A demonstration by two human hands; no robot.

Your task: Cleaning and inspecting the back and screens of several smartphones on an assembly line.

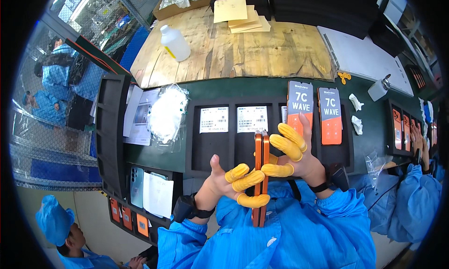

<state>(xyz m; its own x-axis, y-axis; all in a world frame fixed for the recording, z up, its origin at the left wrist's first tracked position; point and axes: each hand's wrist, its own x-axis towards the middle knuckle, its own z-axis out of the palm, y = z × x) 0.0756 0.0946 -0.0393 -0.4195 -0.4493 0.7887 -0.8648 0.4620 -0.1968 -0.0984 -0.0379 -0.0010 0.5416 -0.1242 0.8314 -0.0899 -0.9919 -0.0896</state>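
Observation:
Two orange phones (257, 203), seen edge-on and side by side, are held upright in front of my chest. My left hand (229, 182) grips them from the left, with yellow finger cots over several fingertips. From the right, my right hand (301, 161) has its cot-covered fingers against the same phones, some of them raised. Behind them lies a black compartment tray (210, 164) with white printed label cards (213, 119) in it. Two phones with grey-and-orange printed screen film, one (299, 98) partly behind my right fingers and one (330, 114) farther right, rest at the tray's right side.
A white bottle (176, 43) and yellow paper sheets (243, 19) lie on the wooden board (290, 49). Clear plastic film (168, 112) sits left; crumpled tissues (357, 125) and a dispenser bottle (379, 88) are right. A tray of phones (126, 217) stands lower left. Co-workers sit on both sides.

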